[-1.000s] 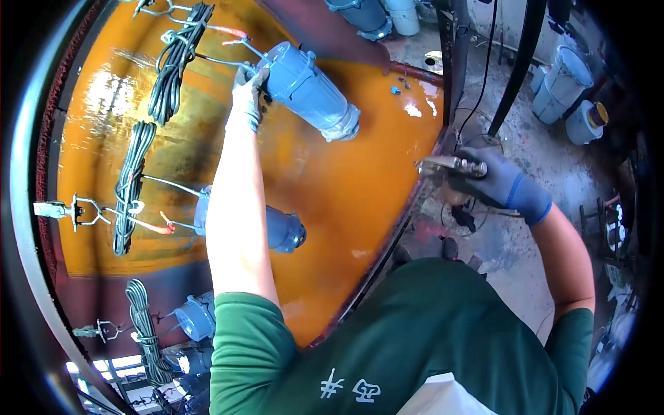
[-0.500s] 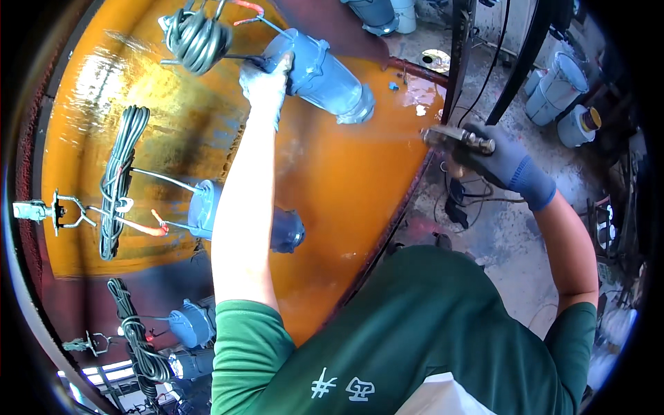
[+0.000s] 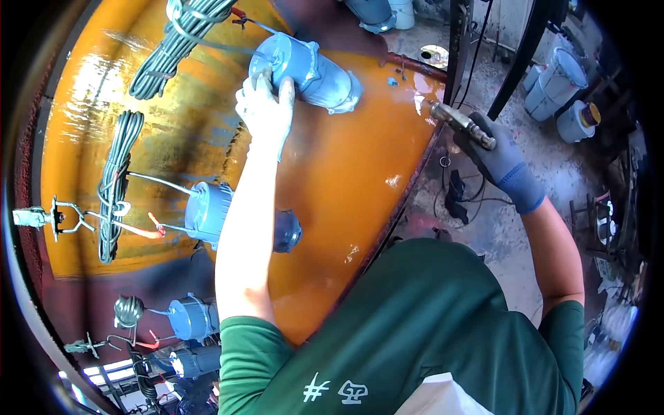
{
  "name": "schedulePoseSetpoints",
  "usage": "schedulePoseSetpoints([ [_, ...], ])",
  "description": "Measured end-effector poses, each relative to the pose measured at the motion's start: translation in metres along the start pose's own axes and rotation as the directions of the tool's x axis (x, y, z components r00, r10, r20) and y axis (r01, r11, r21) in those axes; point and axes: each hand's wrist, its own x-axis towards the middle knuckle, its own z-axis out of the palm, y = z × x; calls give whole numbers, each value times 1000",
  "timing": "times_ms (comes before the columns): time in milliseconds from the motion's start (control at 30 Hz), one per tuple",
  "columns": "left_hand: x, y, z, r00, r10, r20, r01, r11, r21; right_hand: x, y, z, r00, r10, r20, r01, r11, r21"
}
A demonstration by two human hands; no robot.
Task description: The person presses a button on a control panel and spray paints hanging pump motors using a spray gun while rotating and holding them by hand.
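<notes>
Clock directions refer to the view, with 12 at its top edge.

Position: the cylinder (image 3: pixel 302 70) is just before 12 o'clock, its axis running from 10 to 4. The left hand (image 3: pixel 266 111) meets its 10 o'clock end from below: fingers part-open and spread, tips against the end, not wrapped around the body. Contact pressure cannot be told. The right hand (image 3: pixel 499 149), at 2 o'clock, has its fingers closed around the gun (image 3: pixel 465 124); the nozzle faces about 10 o'clock, well apart from the cylinder.

Procedure (spraying appears to be the step in hand):
1. Steady the cylinder by its end, outside the spray path.
2. Aim the nozzle square to the surface at a constant stand-off.
3. Sweep in even, overlapping passes; pausing on one spot may cause runs.
4. Turn the cylinder to expose lugs and recesses.
5. Guard wet surfaces from the coil (image 3: pixel 181 50) at 10 o'clock.

Materials: the cylinder is blue-grey and round, with projecting lugs and a narrower 4 o'clock tip. The second cylinder (image 3: pixel 209 213), at 9 o'clock, is similar. The coil is smooth, dark cable in a long bundle. The gun is metallic and stubby. The orange panel (image 3: pixel 346 159) behind is glossy and streaked.
</notes>
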Motion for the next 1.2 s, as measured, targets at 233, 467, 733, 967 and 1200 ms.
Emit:
schedulePoseSetpoints([
  [233, 25, 40, -67, 858, 364, -363, -423, 901, -97, 7, 19, 12, 976, -121, 183, 110, 992, 68],
  [467, 114, 37, -168, 747, 574, -335, -431, 802, 414, 10, 27, 37, 976, -180, 121, 173, 983, 67],
  [733, 117, 50, -165, 812, 553, -188, -478, 814, 330, 6, 39, 64, 954, -181, 238, 154, 980, 127],
  [967, 117, 64, -166, 844, 525, -114, -477, 830, 289, 2, 54, 73, 984, -141, 108, 111, 963, 244],
  [1200, 121, 70, -164, 824, 558, -104, -505, 804, 314, 0, 79, 82, 999, 18, -27, -5, 903, 429],
])
